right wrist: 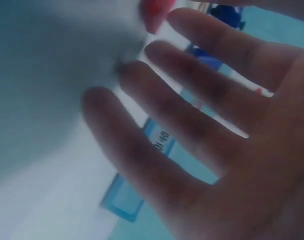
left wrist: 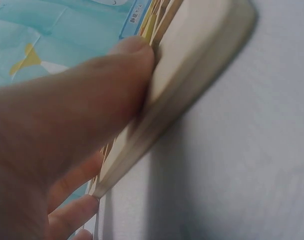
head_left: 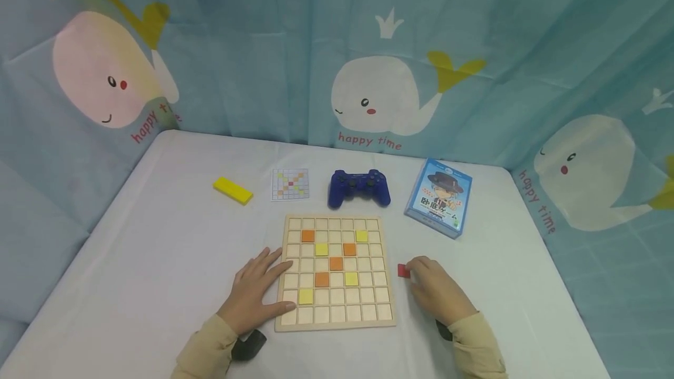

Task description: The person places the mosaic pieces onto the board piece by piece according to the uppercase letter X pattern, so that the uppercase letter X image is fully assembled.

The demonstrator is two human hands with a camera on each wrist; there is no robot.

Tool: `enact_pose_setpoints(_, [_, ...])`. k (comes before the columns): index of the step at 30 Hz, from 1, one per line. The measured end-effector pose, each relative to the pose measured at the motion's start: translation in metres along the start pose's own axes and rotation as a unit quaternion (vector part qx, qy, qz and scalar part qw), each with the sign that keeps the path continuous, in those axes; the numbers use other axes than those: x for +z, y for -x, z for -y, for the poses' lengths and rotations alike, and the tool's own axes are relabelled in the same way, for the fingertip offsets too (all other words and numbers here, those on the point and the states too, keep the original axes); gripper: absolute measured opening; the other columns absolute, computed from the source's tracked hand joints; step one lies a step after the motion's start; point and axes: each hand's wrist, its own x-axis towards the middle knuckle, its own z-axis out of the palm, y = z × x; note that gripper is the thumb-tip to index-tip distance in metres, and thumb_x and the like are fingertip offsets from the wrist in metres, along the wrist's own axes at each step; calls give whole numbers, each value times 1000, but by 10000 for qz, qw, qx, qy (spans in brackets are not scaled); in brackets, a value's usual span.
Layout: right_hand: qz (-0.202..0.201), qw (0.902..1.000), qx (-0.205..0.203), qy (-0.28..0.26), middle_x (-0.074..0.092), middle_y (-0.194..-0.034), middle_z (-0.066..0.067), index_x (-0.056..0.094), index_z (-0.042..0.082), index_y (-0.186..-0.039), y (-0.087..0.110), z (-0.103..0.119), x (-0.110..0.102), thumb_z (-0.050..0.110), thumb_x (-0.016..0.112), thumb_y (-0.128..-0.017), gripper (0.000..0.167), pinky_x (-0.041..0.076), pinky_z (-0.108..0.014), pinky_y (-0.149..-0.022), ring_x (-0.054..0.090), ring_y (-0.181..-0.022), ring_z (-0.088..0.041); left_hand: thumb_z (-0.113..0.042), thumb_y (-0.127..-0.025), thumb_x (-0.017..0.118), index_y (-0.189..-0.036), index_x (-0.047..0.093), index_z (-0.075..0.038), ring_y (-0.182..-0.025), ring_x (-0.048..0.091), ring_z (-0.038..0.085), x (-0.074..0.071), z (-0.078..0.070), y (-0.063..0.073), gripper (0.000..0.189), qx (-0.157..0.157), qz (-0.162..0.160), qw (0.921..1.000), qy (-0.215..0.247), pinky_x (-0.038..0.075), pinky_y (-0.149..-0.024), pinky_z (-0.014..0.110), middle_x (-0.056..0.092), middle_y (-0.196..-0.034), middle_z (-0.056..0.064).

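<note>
A square wooden grid board [head_left: 335, 327] lies on the table with several orange tiles [head_left: 336, 264] and yellow tiles [head_left: 351, 279] in its cells. My left hand [head_left: 255, 291] rests at the board's left side, fingers spread. Its thumb presses on the frame, seen close up on the board's edge [left wrist: 166, 107] in the left wrist view. To the right of the board is a red tile [head_left: 402, 271], with the fingertips of my right hand [head_left: 439, 290] at its right edge. In the right wrist view the red tile [right wrist: 155, 14] shows just beyond the index fingertip, the fingers extended and spread.
Behind the board are a small pattern card [head_left: 289, 185], a blue game controller [head_left: 359, 188] and a blue box [head_left: 441, 197] with a cartoon figure. A yellow bar [head_left: 233, 190] lies at the back left. A whale-print curtain [head_left: 253, 75] hangs along the table's far side.
</note>
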Motion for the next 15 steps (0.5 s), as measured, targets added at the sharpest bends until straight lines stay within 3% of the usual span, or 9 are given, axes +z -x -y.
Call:
enact_pose_setpoints(7, [-315, 9990, -303, -55, 62, -99, -1, 62, 8, -96, -3, 1, 7, -4, 77, -72, 31, 54, -34, -87, 60, -96, -18, -54, -73, 75, -136, 53, -16, -143, 21, 35, -2, 0, -1, 77, 60, -41, 10000, 10, 14, -112, 61, 34, -153, 8])
enact_pose_setpoints(15, [-284, 9993, -196, -145, 60, -92, 2, 62, 9, -91, -10, 2, 8, 1, 76, -77, 22, 55, -30, -81, 61, -89, -13, -54, -73, 75, -136, 53, -16, -143, 22, 35, -2, -1, 0, 77, 68, -41, 10000, -37, 16, -111, 60, 35, -153, 9])
